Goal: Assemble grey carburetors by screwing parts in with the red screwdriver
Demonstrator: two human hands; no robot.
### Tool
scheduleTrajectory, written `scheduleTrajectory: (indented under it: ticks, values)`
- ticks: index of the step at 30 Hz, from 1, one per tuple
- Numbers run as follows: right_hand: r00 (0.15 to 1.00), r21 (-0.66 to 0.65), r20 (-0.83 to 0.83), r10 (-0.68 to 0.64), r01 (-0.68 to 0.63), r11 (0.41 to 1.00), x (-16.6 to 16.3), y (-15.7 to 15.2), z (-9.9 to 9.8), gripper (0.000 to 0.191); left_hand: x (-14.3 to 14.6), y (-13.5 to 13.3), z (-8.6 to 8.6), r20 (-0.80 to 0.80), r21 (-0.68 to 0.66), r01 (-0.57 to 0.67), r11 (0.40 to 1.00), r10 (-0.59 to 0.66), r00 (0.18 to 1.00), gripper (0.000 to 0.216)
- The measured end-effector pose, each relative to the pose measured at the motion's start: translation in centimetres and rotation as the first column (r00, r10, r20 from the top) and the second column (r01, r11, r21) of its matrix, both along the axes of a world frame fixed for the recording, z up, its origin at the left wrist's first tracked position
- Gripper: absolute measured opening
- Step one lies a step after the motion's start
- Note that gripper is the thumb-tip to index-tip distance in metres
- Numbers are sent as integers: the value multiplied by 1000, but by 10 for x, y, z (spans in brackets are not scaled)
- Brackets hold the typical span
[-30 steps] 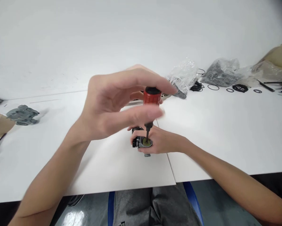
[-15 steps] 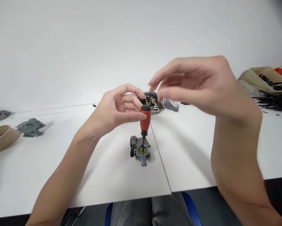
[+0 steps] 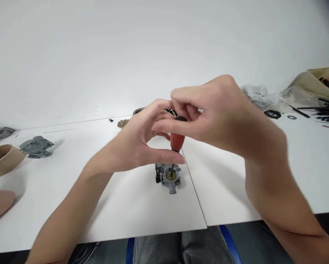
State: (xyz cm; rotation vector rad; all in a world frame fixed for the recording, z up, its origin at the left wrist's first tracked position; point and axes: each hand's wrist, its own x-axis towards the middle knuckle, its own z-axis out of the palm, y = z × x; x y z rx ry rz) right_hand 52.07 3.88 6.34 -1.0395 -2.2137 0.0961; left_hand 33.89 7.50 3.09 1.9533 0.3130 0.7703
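A small grey metal carburetor-like part (image 3: 168, 178) stands on the white table (image 3: 125, 205) near the front edge. A screwdriver with a red handle (image 3: 177, 141) stands upright with its tip in the part's round opening. My left hand (image 3: 138, 141) curls around the handle from the left, thumb low against the shaft. My right hand (image 3: 216, 113) comes from the right, its fingertips pinching the black top of the handle. Both hands hide most of the handle.
A second grey part (image 3: 36, 146) and a tan bowl (image 3: 2, 159) lie at the left. A tray of small hardware (image 3: 139, 110) sits behind my hands. Plastic bags (image 3: 259, 96), black rings (image 3: 271, 114) and a tan bin (image 3: 321, 81) lie at the right.
My right hand let go of the grey part, rose, then came down onto the screwdriver's top. My left hand stayed on the handle. The view shifted slightly.
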Motion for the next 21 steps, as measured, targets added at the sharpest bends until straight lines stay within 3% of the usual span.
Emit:
scheduleTrajectory:
  ticks: [4,7,10,12,15,17,19,21]
  values:
    - [999,105,33,-29,26,994,-3,-5,1,33,4,-3,-2,99,5,-85,996,84,992,44]
    - [993,14,90,77,-78,997,9,-12,11,22,1,-5,2,96,-27,24,999,-21,995,39]
    - [992,-37,104,74,-71,997,13,-15,14,31,0,-7,3,35,-14,81,997,-81,996,45]
    - [998,19,65,0,-1,1000,7,-13,10,34,3,-8,1,23,36,49,998,-50,999,51]
    - [998,83,11,-54,53,995,-2,-8,4,36,6,-7,-4,82,94,-99,991,91,992,45]
    - [999,46,39,8,-10,999,-1,-7,6,26,5,-5,-5,110,92,-125,988,115,987,35]
    - [989,-8,97,115,-114,993,5,-8,10,11,2,-4,-2,82,75,-73,995,67,994,39]
    - [974,-14,140,181,-180,983,12,-9,13,18,-1,-4,0,48,60,-26,998,23,999,53]
